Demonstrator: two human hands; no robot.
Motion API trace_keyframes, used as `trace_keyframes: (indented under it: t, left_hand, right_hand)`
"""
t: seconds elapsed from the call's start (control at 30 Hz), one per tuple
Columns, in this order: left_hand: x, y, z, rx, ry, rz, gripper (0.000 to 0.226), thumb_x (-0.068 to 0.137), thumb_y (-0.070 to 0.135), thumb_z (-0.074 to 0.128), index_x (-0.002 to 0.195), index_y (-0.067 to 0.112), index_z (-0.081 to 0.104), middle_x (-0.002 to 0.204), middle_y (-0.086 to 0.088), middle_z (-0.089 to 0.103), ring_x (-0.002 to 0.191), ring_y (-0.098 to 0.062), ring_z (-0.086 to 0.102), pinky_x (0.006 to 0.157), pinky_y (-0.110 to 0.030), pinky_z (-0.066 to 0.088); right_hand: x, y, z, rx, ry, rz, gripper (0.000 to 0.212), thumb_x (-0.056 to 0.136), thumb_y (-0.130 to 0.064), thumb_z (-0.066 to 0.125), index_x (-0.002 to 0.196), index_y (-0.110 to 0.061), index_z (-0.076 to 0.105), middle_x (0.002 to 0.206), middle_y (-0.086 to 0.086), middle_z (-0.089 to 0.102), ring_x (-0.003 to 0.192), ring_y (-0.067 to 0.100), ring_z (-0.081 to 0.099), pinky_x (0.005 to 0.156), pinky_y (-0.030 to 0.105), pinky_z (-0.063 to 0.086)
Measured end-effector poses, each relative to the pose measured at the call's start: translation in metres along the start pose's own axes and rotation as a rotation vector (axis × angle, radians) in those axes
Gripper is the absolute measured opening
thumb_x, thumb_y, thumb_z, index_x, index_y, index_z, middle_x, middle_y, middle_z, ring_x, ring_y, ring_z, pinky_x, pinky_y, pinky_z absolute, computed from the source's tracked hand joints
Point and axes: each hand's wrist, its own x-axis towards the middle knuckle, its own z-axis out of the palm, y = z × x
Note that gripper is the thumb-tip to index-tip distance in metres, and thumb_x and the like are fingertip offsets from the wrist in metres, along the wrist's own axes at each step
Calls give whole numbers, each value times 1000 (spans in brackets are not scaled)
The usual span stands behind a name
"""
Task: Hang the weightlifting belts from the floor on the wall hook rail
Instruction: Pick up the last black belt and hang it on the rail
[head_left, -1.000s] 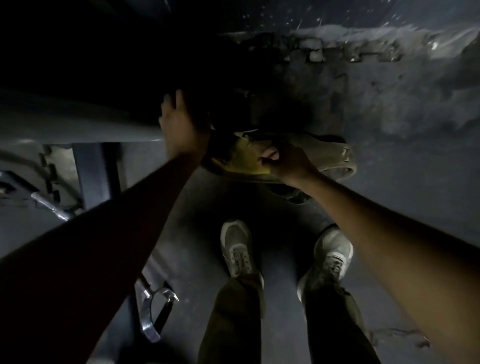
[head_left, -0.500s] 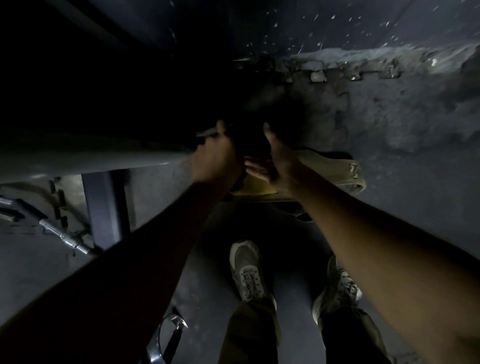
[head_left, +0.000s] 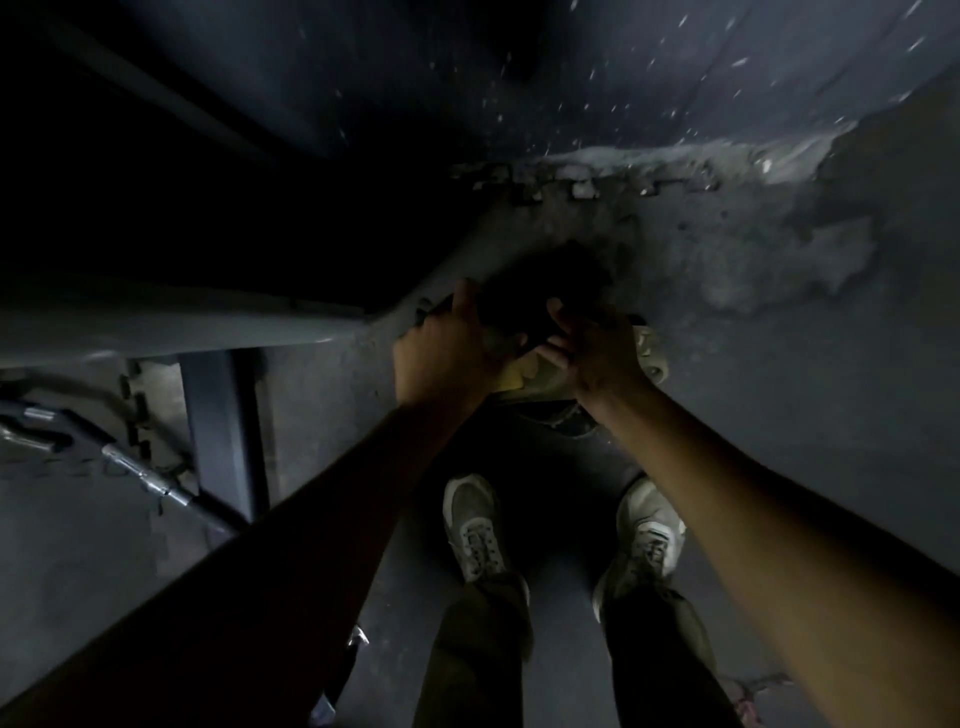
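Two pale sneakers at six o'clock on dark floor; a grey metal tube and chrome-jointed cable at nine o'clock.

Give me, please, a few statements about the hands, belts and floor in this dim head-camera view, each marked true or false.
1. Both hands reach forward to a dark belt in front of the person. True.
2. The left hand hangs idle at the person's side. False: it is raised at the dark belt's left edge.
3. A tan and yellow belt lies below the right hand. True.
4. The person stands barefoot. False: light sneakers are on both feet.
5. A grey metal tube runs to the left of the left hand. True.
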Motion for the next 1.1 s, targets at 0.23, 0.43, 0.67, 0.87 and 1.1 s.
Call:
trace_keyframes:
  t: [0.23, 0.43, 0.67, 0.87, 1.1]
  left_hand:
    - [-34, 80, -97, -142, -8, 22, 32, 101, 45, 57, 104, 14, 65, 110, -10, 66, 95, -31, 67, 78, -38, 54]
    - [-85, 153, -199, -802, -174, -236, 33, 104, 25, 61, 105, -8, 66, 95, -21, 69, 89, -21, 62, 83, -44, 56]
    - [-186, 222, -301, -1269, -179, -198, 24, 107, 3, 48, 97, 15, 66, 91, 3, 78, 79, -3, 76, 77, -28, 59]
    - [-281, 267, -375, -1330, -88, 44, 15, 103, 25, 59, 114, 17, 66, 114, -12, 76, 105, -19, 74, 92, -38, 59]
    - [-380, 289, -474, -1268, 4, 316, 25, 108, 15, 52, 127, 16, 67, 128, -2, 75, 123, -17, 69, 100, -28, 57]
  right_hand:
    - [-126, -86, -21, -365, -101, -214, 60, 95, -21, 76, 144, -5, 45, 136, 19, 62, 121, 33, 66, 93, 50, 61]
    - [-265, -145, -12, -634, -243, -333, 68, 98, -5, 68, 157, 1, 33, 149, 28, 53, 135, 41, 57, 110, 56, 50]
    - [-437, -193, -36, -970, -323, -579, 48, 96, -6, 72, 139, 3, 54, 121, 14, 74, 113, 30, 70, 102, 49, 54]
    - [-561, -228, -39, -984, -143, -924, 51, 92, -74, 47, 72, -27, 43, 57, -14, 49, 55, 2, 45, 59, 29, 36]
    - [-700, -267, 4, -633, -259, -1002, 38, 106, -51, 50, 107, -21, 74, 111, 9, 76, 107, 20, 73, 98, 39, 55]
